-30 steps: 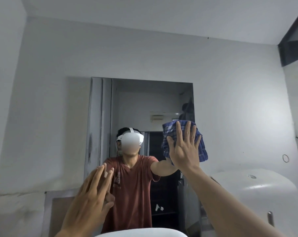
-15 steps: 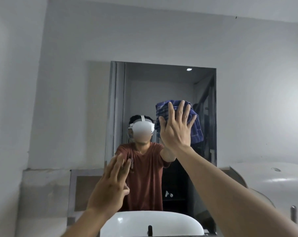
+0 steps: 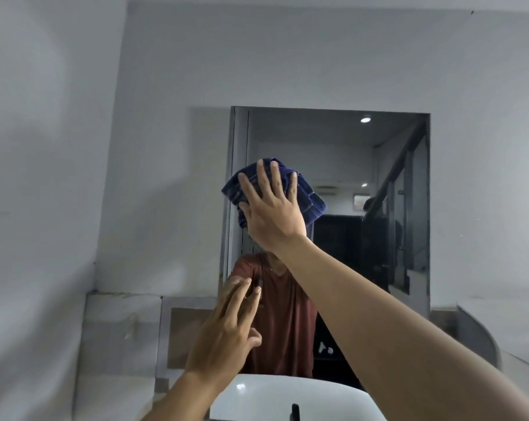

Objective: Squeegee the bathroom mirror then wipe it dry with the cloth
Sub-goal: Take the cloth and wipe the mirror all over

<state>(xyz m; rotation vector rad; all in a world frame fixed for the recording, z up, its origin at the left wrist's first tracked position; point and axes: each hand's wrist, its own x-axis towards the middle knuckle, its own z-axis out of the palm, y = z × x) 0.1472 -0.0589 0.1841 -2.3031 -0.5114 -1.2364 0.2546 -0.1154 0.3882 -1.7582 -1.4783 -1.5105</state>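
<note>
White basin below both hands, cut off by the frame edge; its dark tap only partly seen. Left hand raised, fingers straight, holding nothing; blurred, so contact with the glass cannot be told. Right hand above it, fingers spread flat, pressing the blue checked cloth onto the mirror. The cloth's middle is hidden under the palm.

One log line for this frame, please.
phase: cloth wipe | right hand: fingers straight, pressing blue cloth on mirror, upper left area | left hand: open, empty, raised near mirror's lower left edge
</note>
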